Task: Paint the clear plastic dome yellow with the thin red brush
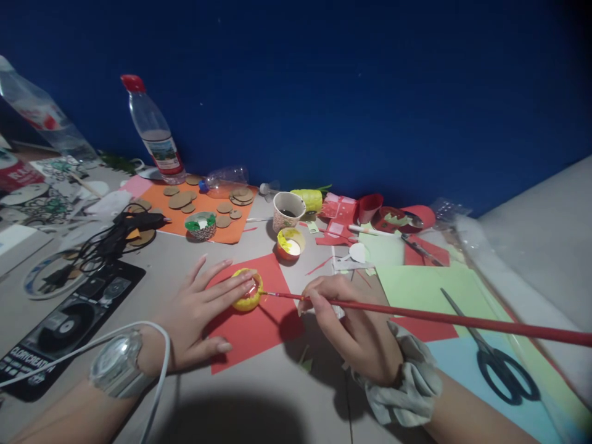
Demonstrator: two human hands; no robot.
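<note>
My left hand [198, 314] lies spread over a sheet of red paper [272, 327], its fingertips resting on a small round piece painted yellow [240, 303]. That piece has a yellow rim and a reddish centre, partly hidden by my fingers. In my closed right hand [346, 320] is a paintbrush [416, 314] with a long red handle, held near its bristles. The brush tip touches the right side of the yellow rim. Just beyond the paper stands a small cut cup with yellow paint [290, 245], and behind it a paper cup [287, 211] holding dark liquid.
Orange paper [185, 227] with cardboard discs and a green-rimmed cup [201, 228] lies at the back left, near a red-capped bottle [160, 142]. A glue gun [134, 219] trails its cord at left. Scissors [497, 364] rest on coloured paper at right. A white cable [161, 370] crosses my left wrist.
</note>
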